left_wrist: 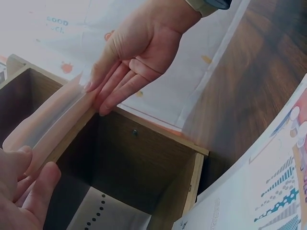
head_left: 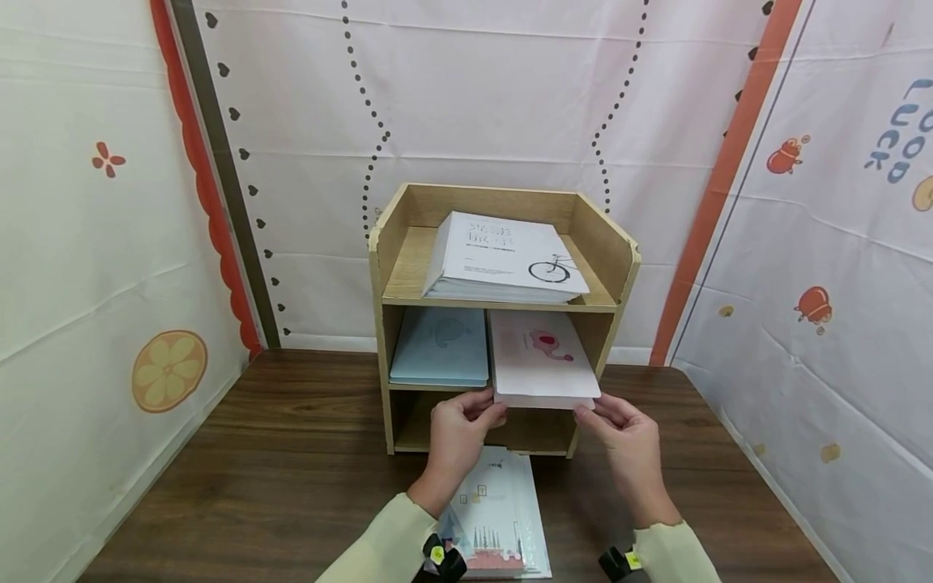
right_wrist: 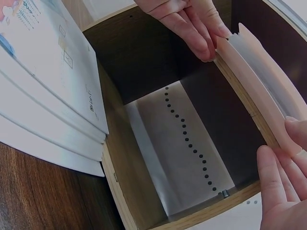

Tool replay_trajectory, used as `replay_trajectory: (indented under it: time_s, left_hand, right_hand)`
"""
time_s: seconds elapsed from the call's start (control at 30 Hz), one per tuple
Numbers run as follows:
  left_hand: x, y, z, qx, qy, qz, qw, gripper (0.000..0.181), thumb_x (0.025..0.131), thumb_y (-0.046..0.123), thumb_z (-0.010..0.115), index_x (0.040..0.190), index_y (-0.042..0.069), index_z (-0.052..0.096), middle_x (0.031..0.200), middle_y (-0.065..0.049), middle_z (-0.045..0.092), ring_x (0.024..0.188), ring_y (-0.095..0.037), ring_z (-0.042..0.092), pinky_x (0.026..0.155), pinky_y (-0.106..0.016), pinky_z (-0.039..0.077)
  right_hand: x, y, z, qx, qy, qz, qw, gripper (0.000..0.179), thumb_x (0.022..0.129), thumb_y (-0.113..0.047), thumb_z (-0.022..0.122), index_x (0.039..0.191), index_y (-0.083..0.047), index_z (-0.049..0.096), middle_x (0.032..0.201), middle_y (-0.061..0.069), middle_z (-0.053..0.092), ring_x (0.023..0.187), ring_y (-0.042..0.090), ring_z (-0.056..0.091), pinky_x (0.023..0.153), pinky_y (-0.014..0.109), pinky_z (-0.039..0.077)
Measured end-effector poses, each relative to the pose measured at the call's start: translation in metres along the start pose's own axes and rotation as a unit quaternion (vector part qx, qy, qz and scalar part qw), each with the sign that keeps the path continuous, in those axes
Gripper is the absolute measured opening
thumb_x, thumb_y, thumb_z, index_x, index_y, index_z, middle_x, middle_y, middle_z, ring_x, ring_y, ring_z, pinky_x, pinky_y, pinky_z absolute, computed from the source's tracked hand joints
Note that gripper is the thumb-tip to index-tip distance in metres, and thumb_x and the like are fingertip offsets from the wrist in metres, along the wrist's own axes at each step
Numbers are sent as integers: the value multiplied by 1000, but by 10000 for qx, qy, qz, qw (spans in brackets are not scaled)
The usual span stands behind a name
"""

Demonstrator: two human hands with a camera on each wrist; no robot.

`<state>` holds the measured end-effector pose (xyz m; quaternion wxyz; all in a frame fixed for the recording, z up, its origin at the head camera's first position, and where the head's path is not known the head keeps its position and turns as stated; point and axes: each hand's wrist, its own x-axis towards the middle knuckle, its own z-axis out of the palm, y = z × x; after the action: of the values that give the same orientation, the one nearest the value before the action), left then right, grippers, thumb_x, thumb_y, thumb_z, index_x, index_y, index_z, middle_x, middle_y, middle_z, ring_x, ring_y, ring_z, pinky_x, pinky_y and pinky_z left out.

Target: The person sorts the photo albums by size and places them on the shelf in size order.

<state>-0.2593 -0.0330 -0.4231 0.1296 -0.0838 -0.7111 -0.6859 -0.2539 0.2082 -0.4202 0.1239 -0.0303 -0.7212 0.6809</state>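
Note:
A pink notebook [head_left: 543, 352] with a small elephant drawing lies in the right half of the wooden shelf's [head_left: 503, 306] middle level, its near edge jutting past the board. My left hand [head_left: 461, 429] pinches its near left corner between thumb and fingers. At the near right corner, my right hand [head_left: 628, 445] holds it the same way. Both wrist views show the pale pages [right_wrist: 268, 74] between the pink covers, close over the board's front edge. Beside it on the left lies a blue notebook [head_left: 440, 346].
On the top level rests a stack of white books [head_left: 506, 255] with a bicycle drawing. Several white books [head_left: 496, 510] lie on the dark wood table [head_left: 291, 478] in front of the shelf, partly behind my left forearm. Printed cloth [head_left: 496, 97] hangs behind and at both sides.

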Motion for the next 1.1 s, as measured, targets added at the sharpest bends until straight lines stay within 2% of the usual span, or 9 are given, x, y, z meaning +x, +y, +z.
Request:
replay_trajectory:
  time_s: [0.5,0.63,0.83,1.1]
  left_hand:
    - [6,-7,1,237,170,420,9987,23,93,13,76,113,2,77,96,-15,78,77,-14,77,71,-22,63]
    - [7,-5,1,356,185,416,9983,22,92,14,77,111,3,78,94,-11,79,75,-13,77,69,-22,63]
    - [8,-4,0,337,153,411,9985,20,93,13,77,110,2,79,96,-13,78,76,-14,77,69,-22,63]
    - [9,-2,-4,383,82,360,9986,17,93,13,76,107,3,79,93,-15,78,75,-25,78,67,-21,63]
  right_hand:
    - [4,4,5,447,261,-257,9983,48,87,-21,83,127,2,69,99,-7,79,89,11,78,84,23,61]
    - [5,4,5,522,303,-346,9976,46,87,-19,83,125,3,69,98,-6,79,88,12,78,83,24,62]
    - [7,5,6,642,336,-425,9965,44,86,-16,83,123,4,70,98,-4,79,87,13,78,82,26,62]
    - [9,6,0,369,117,-437,9983,44,89,-21,81,125,1,71,102,-4,79,90,12,78,84,25,61]
